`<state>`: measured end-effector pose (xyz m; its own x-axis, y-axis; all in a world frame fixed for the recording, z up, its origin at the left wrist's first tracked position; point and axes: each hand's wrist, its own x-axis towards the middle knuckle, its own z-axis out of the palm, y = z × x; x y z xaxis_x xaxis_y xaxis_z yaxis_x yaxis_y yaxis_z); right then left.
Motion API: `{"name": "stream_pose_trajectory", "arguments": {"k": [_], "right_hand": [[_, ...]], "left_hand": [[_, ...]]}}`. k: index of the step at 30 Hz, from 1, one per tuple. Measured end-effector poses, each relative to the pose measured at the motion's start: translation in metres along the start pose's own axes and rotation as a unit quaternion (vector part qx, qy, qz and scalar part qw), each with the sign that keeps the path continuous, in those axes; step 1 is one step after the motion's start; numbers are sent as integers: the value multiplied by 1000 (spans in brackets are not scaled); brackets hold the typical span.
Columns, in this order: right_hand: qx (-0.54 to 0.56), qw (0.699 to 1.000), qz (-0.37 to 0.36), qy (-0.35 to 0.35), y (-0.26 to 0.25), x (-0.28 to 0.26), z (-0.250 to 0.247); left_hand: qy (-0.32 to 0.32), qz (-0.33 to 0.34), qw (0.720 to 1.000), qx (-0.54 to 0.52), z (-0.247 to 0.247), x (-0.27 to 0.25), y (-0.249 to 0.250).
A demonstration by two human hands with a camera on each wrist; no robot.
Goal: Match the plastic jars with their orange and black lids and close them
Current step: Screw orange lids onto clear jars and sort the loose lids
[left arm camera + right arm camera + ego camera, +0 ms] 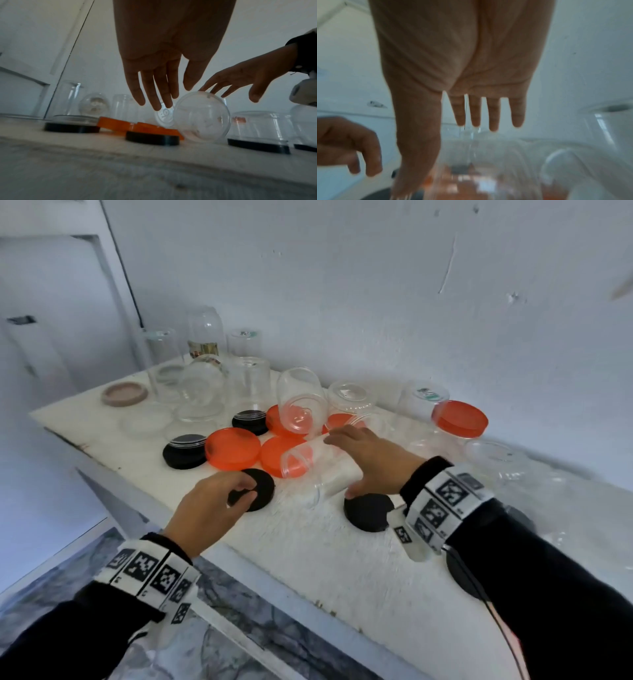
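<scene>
A clear plastic jar (308, 470) lies on its side on the white table (308, 549). My right hand (356, 463) is spread over it, fingertips touching its top. In the left wrist view the jar (200, 117) is under those fingertips while the thumb of the right hand (240, 88) stays off it. My left hand (239, 489) hovers with relaxed fingers just above a loose black lid (263, 486), holding nothing. The left wrist view shows a gap between the left hand (159, 97) and that lid (152, 138). The right wrist view shows the right hand (488, 115) flat over the blurred jar (488, 162).
Another black lid (368, 513) lies by my right thumb. Loose orange lids (233, 451) and two more black lids (185, 453) sit behind the hands. Several clear jars (250, 381) stand near the wall. An orange-lidded jar (459, 419) lies at right. The table edge (144, 494) runs below my left hand.
</scene>
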<state>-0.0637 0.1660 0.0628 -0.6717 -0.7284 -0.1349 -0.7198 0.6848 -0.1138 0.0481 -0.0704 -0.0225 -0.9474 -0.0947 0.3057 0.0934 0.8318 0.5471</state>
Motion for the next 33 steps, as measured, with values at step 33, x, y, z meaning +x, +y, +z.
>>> {"name": "stream_pose_trajectory", "arguments": {"k": [33], "right_hand": [[147,911,314,224,-80,29,46]], "left_hand": [[-234,42,963,124,-73,137,-171]]}}
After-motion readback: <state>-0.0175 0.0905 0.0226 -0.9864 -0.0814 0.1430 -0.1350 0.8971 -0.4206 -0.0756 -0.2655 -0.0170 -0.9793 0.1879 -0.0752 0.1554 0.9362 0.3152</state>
